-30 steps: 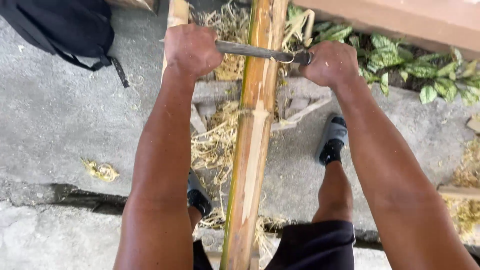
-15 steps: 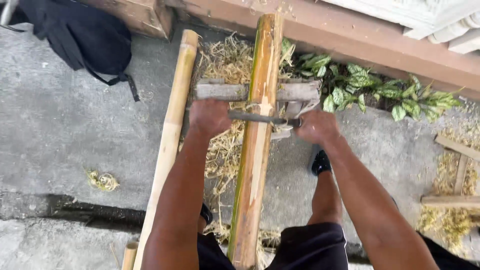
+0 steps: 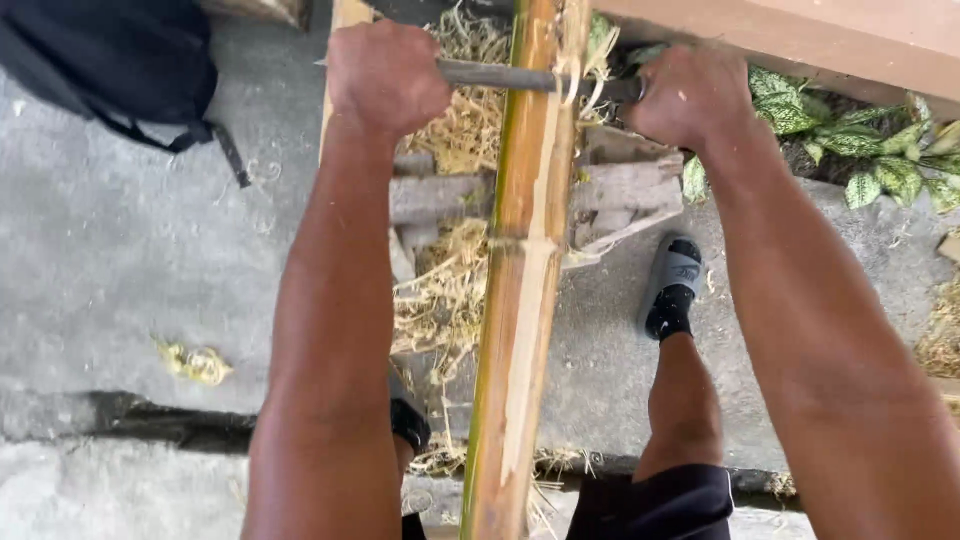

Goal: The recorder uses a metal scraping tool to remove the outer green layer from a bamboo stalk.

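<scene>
While both hands (image 3: 385, 75) grip a steel blade (image 3: 500, 76), fibrous bamboo pole (image 3: 520, 270)

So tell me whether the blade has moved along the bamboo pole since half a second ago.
Yes. The blade, held at both ends by the left hand and right hand, now sits farther up the bamboo pole, beyond the wooden block it was level with before.

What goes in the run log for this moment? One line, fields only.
left hand: grips blade bar | right hand: grips other end | bar: across bamboo pole | shavings: under pole
</scene>
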